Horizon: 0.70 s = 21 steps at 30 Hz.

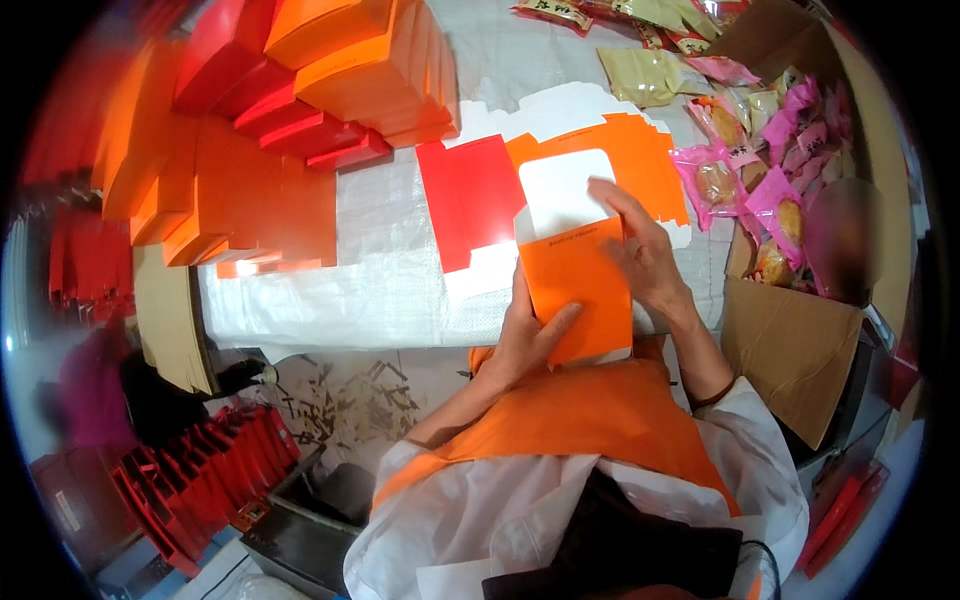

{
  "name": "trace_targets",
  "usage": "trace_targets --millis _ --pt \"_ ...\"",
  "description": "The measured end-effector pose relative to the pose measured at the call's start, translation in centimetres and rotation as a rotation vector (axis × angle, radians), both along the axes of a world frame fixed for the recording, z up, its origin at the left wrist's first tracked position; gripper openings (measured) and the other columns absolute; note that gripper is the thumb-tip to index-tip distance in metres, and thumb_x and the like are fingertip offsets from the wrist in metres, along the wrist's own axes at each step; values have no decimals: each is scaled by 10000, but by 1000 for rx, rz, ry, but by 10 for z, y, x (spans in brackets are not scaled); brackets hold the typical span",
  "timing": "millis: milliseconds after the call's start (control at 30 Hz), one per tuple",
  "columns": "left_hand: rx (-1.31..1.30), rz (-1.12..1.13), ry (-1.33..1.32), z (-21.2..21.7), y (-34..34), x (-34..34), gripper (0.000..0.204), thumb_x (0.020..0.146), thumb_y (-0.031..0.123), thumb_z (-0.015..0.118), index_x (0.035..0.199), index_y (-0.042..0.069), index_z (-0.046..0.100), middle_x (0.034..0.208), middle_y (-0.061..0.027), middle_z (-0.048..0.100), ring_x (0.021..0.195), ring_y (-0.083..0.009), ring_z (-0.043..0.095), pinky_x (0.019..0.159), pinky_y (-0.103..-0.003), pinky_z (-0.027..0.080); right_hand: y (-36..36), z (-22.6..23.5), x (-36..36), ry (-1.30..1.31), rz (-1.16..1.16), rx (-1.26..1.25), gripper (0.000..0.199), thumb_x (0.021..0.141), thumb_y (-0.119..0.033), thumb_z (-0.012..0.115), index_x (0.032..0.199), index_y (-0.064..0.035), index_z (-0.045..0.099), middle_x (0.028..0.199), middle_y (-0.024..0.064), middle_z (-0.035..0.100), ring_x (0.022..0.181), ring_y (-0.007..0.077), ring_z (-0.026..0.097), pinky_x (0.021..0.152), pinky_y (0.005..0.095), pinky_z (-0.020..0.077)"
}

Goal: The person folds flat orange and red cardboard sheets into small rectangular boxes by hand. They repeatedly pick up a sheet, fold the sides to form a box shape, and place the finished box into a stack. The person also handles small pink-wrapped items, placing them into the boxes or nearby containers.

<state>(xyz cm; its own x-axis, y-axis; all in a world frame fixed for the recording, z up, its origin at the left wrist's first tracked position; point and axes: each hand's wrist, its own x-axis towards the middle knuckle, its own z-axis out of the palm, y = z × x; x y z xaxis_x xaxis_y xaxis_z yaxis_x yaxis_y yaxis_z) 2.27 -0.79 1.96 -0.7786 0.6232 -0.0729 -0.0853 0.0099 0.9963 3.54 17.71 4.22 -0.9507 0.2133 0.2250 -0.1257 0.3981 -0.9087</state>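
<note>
While both hands work just above the near edge of the tabletop (380, 260), a person holds an orange carton blank (578, 285) upright in front of the chest, its white inner flap raised at 12 o'clock. The left hand (525, 335) grips the blank from below, at 7 o'clock of it, with the thumb laid across the orange face and the other fingers hidden behind the card, so it is closed on the blank. The right hand (640, 250) rests on the blank's edge at 2 o'clock, its fingers extended and only loosely curled, pressing the side rather than clamping it. Beneath the blank lie a flat red carton blank (468, 198) and flat orange and white blanks (640, 150), spread on the white woven cover. Stacks of folded orange and red boxes (330, 80) stand at 10 o'clock, and pink-wrapped pastries (760, 170) fill a cardboard box (800, 350) at 3 o'clock. Judging by the half-raised flap, the step in hand appears to be folding the blank into a box; the next move would call for a firm hold from the left hand while the right creases the side panel along its score.
</note>
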Motion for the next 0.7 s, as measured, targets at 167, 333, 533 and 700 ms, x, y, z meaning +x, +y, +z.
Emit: trace_targets --millis 167,333,533,700 --pt "127 60 -54 -3 0 3 735 823 32 522 1371 5 33 1348 -162 271 1189 -210 363 949 -313 343 10 -9 7 -9 148 -174 156 851 -130 541 939 0 539 961 72 561 858 139 516 726 251 419" --pt "59 51 -153 16 8 -23 533 838 50 507 1317 18 273 1325 -155 326 1163 -170 398 891 -279 385 16 -6 11 -101 181 -204 189 883 -163 502 841 17 545 851 46 565 735 104 482 640 227 388" --pt "140 122 -45 6 9 -40 191 831 34 539 1003 9 460 1159 -128 459 1007 -135 472 832 -267 422 -8 -4 3 127 -92 -384 172 879 -132 502 965 14 527 926 30 535 783 81 474 674 223 394" --pt "488 415 -66 11 29 -29 190 778 -51 565 941 3 483 1084 -95 463 929 -142 480 819 -253 428 -14 -2 4 17 -134 -607 199 856 -67 518 1042 0 492 971 34 508 849 80 477 749 222 397"
